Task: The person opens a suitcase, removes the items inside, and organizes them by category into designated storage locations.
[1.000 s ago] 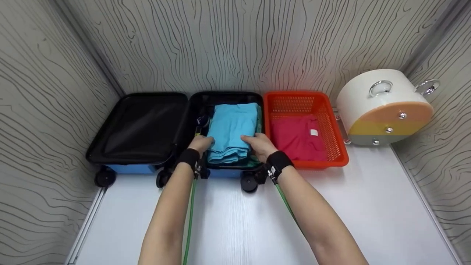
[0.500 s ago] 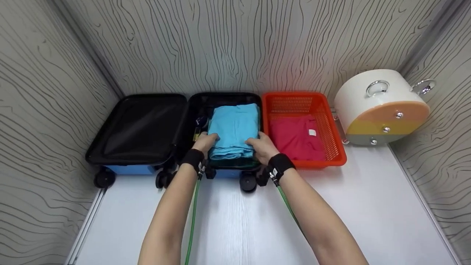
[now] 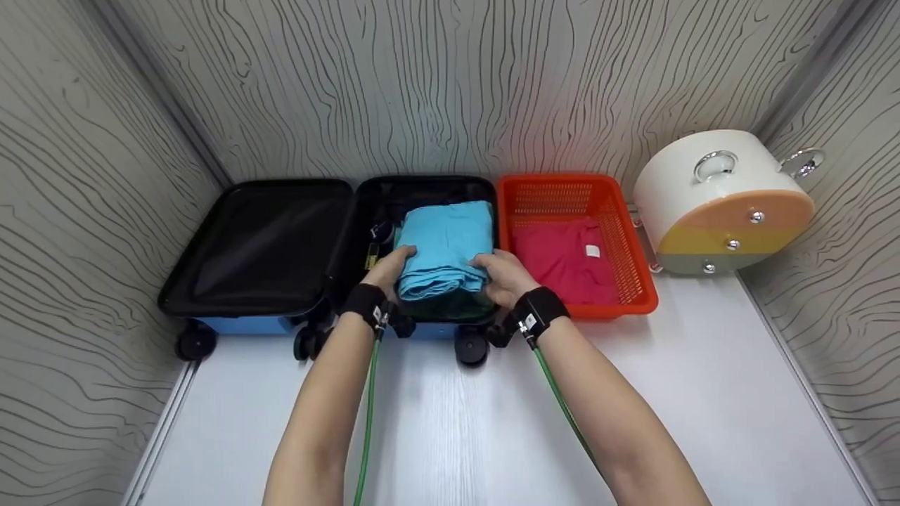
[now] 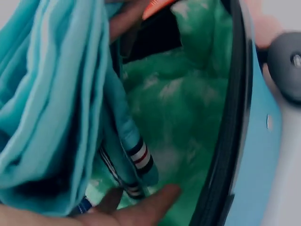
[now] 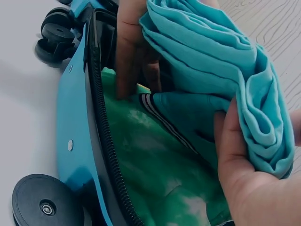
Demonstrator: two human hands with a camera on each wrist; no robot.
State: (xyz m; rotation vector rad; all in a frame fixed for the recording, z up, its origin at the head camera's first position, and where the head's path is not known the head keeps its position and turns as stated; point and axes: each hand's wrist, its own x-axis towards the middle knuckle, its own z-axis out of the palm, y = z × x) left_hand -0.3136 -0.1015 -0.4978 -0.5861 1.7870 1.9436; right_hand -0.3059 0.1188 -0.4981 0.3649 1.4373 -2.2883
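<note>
A folded light-blue garment (image 3: 450, 235), its striped trim showing in both wrist views, lies over the right half of an open suitcase (image 3: 429, 179). My left hand (image 3: 385, 273) grips its left front edge, thumb on top and fingers reaching underneath. On the opposite side my right hand (image 3: 508, 276) holds the right front edge, with fingers (image 5: 230, 136) under the layers. The front of the fold is raised off a green mottled cloth (image 4: 174, 113) that lines the suitcase below. How far back the fold rests on that cloth is hidden.
The suitcase's black left half (image 3: 267, 246) lies beside it. A red basket (image 3: 643, 281) with a pink garment (image 3: 562, 260) stands to the right. Beyond it is a white rounded box (image 3: 703, 176) with coloured drawers. Small dark items (image 3: 380, 232) lie left of the fold.
Both hands have raised the front edge of the light-blue garment, and more of the green cloth shows beneath it. The head view has shifted slightly.
</note>
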